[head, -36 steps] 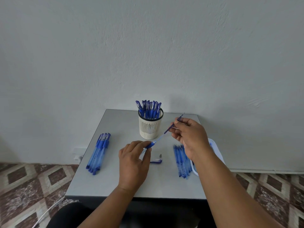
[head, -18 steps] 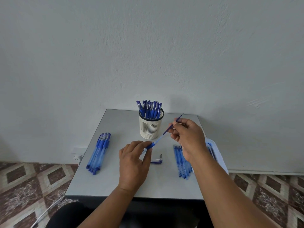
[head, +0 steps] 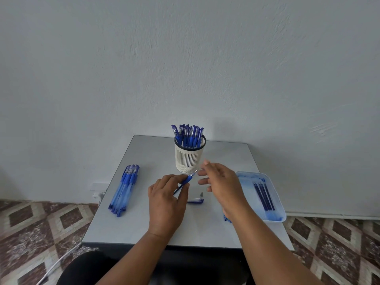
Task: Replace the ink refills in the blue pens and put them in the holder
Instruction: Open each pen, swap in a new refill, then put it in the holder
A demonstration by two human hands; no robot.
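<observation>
L hand [head: 166, 199] pinches pen barrel [head: 188, 178], axis slanting up-right twd holder [head: 189, 156]. R hand [head: 221, 182] slack, empty, nearer the loose tip [head: 201, 194] and cap [head: 195, 201].

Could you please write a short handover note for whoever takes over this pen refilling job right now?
Left hand grips a pen barrel. Right hand is open, holding nothing, beside it. Holder at the back is packed with finished pens. A bundle of pens lies at the table's left; four refills lie in the tray at right; a cap and tip piece lie mid-table. Left to do: finish this pen, then the bundle.
</observation>
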